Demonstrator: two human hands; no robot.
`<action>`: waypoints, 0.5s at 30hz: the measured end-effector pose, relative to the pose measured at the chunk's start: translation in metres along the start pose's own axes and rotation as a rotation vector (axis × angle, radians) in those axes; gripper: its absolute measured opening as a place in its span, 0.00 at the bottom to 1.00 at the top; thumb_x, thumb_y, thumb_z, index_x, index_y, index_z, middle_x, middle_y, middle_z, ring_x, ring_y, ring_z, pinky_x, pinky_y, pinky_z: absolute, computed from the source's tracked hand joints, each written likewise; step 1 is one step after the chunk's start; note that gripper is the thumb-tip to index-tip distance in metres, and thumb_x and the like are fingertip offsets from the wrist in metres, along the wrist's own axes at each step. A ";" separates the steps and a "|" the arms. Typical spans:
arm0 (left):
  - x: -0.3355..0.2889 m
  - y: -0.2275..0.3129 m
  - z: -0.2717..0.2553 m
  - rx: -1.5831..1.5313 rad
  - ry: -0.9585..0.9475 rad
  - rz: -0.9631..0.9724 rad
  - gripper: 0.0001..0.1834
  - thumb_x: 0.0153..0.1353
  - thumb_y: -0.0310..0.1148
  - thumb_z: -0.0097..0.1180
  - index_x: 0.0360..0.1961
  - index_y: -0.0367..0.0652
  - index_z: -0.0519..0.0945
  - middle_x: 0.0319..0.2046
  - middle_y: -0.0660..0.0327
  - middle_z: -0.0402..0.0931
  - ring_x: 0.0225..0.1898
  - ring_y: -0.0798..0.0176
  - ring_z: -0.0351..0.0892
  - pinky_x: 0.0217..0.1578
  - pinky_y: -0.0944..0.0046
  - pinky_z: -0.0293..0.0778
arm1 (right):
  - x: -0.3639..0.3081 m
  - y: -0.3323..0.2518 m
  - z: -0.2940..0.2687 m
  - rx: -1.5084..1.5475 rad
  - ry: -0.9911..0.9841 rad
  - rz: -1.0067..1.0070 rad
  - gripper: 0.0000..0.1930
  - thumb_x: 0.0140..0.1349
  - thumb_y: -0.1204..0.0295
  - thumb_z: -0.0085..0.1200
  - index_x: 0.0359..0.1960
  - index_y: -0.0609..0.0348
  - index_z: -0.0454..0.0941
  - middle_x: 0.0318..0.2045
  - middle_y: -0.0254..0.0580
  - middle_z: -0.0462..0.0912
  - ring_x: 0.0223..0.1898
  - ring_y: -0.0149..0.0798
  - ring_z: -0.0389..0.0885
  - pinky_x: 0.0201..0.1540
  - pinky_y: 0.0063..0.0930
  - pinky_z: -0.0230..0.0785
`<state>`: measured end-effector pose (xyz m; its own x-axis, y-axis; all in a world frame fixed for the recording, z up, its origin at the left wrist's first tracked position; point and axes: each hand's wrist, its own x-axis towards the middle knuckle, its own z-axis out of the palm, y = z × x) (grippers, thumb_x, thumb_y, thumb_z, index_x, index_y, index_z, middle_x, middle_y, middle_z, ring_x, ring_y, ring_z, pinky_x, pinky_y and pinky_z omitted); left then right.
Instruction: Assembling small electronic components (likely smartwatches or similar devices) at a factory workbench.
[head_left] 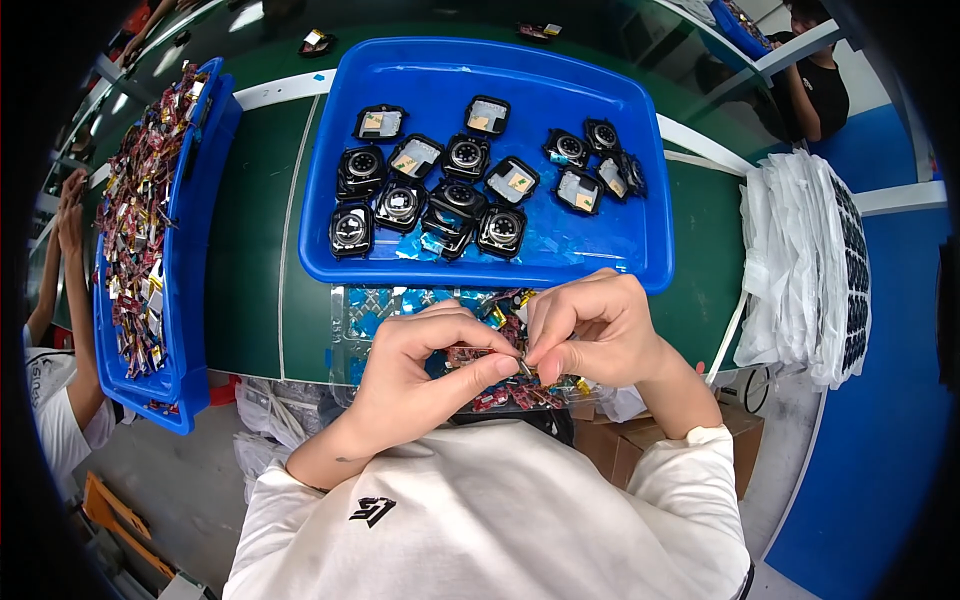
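Left hand (425, 362) and right hand (605, 330) closed in fingertip pinches on one small dark part (525, 368), just off the near edge of the large blue rectangular plastic tray (600, 240). Shallow clear plastic tray (340, 345) of red and blue pieces on that same side, beneath the hands. Black rounded-square casings (400, 203) inside the blue tray, open floor at its near right corner; green table (705, 220) strips flank its left and right edges.

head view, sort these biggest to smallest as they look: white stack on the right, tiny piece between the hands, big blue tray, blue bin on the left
1. big blue tray
2. blue bin
3. white stack
4. tiny piece, partly hidden by fingertips
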<state>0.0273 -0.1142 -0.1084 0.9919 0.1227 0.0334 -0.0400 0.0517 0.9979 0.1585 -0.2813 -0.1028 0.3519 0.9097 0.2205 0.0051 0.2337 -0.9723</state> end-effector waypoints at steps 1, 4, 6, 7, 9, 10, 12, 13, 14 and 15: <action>0.001 0.000 0.000 -0.001 0.000 0.001 0.05 0.50 0.26 0.67 0.29 0.38 0.84 0.24 0.61 0.80 0.25 0.70 0.71 0.28 0.71 0.65 | -0.001 0.001 0.001 0.066 0.034 0.030 0.08 0.54 0.72 0.66 0.25 0.65 0.81 0.24 0.40 0.83 0.23 0.27 0.79 0.23 0.18 0.67; 0.004 0.000 -0.003 0.056 -0.076 0.181 0.04 0.50 0.25 0.66 0.28 0.38 0.83 0.24 0.62 0.80 0.28 0.68 0.72 0.32 0.69 0.67 | -0.003 -0.001 0.001 0.179 0.111 0.070 0.05 0.55 0.75 0.64 0.28 0.65 0.81 0.26 0.40 0.81 0.24 0.28 0.78 0.23 0.19 0.66; 0.003 -0.001 -0.008 -0.051 -0.053 0.241 0.04 0.50 0.24 0.66 0.28 0.36 0.82 0.24 0.62 0.79 0.29 0.66 0.73 0.35 0.67 0.67 | 0.001 -0.005 -0.001 0.226 0.152 0.079 0.03 0.55 0.78 0.63 0.29 0.64 0.81 0.28 0.40 0.80 0.26 0.29 0.77 0.25 0.21 0.66; 0.001 0.000 -0.011 -0.096 -0.008 0.215 0.04 0.51 0.23 0.65 0.28 0.35 0.82 0.26 0.60 0.79 0.30 0.66 0.73 0.35 0.67 0.68 | 0.007 -0.007 -0.002 -0.127 0.073 -0.094 0.03 0.52 0.79 0.62 0.29 0.62 0.82 0.30 0.39 0.79 0.28 0.30 0.76 0.27 0.22 0.65; -0.001 0.000 -0.014 -0.158 0.079 0.214 0.04 0.53 0.22 0.64 0.29 0.34 0.81 0.27 0.59 0.78 0.31 0.66 0.73 0.35 0.68 0.67 | 0.011 -0.018 0.006 -0.499 -0.025 -0.099 0.09 0.44 0.80 0.62 0.30 0.55 0.83 0.33 0.35 0.78 0.36 0.34 0.73 0.34 0.27 0.64; -0.002 -0.002 -0.017 -0.170 0.105 0.215 0.04 0.53 0.22 0.64 0.29 0.34 0.81 0.28 0.59 0.78 0.32 0.67 0.73 0.35 0.68 0.67 | 0.013 -0.013 0.008 -0.602 -0.072 -0.171 0.09 0.43 0.76 0.65 0.29 0.55 0.83 0.36 0.35 0.78 0.36 0.36 0.73 0.36 0.29 0.64; -0.004 -0.001 -0.021 -0.189 0.124 0.211 0.04 0.54 0.22 0.64 0.30 0.34 0.81 0.28 0.59 0.78 0.32 0.67 0.73 0.36 0.68 0.67 | 0.013 -0.010 0.003 -0.676 -0.144 -0.246 0.08 0.43 0.75 0.65 0.28 0.55 0.83 0.38 0.36 0.78 0.36 0.39 0.73 0.39 0.31 0.64; -0.004 -0.001 -0.021 -0.210 0.142 0.201 0.04 0.54 0.22 0.64 0.30 0.34 0.80 0.28 0.59 0.78 0.32 0.67 0.72 0.36 0.68 0.67 | 0.013 -0.007 0.002 -0.769 -0.059 -0.276 0.09 0.44 0.75 0.64 0.30 0.56 0.83 0.38 0.37 0.78 0.36 0.39 0.74 0.39 0.31 0.64; -0.005 0.000 -0.020 -0.213 0.142 0.203 0.04 0.54 0.22 0.64 0.30 0.34 0.80 0.28 0.59 0.78 0.32 0.67 0.72 0.36 0.68 0.67 | 0.014 -0.005 0.001 -0.862 0.028 -0.305 0.09 0.45 0.76 0.64 0.31 0.56 0.82 0.39 0.37 0.78 0.37 0.40 0.74 0.40 0.31 0.65; -0.005 0.001 -0.018 -0.225 0.149 0.177 0.04 0.54 0.23 0.63 0.30 0.34 0.80 0.28 0.59 0.78 0.32 0.67 0.72 0.37 0.68 0.67 | 0.019 -0.002 0.003 -0.982 0.166 -0.336 0.11 0.47 0.77 0.61 0.34 0.58 0.81 0.39 0.38 0.78 0.39 0.42 0.75 0.41 0.33 0.65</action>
<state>0.0201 -0.0965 -0.1083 0.9391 0.2925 0.1802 -0.2526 0.2326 0.9392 0.1628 -0.2634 -0.0966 0.3147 0.7739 0.5495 0.8572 0.0170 -0.5147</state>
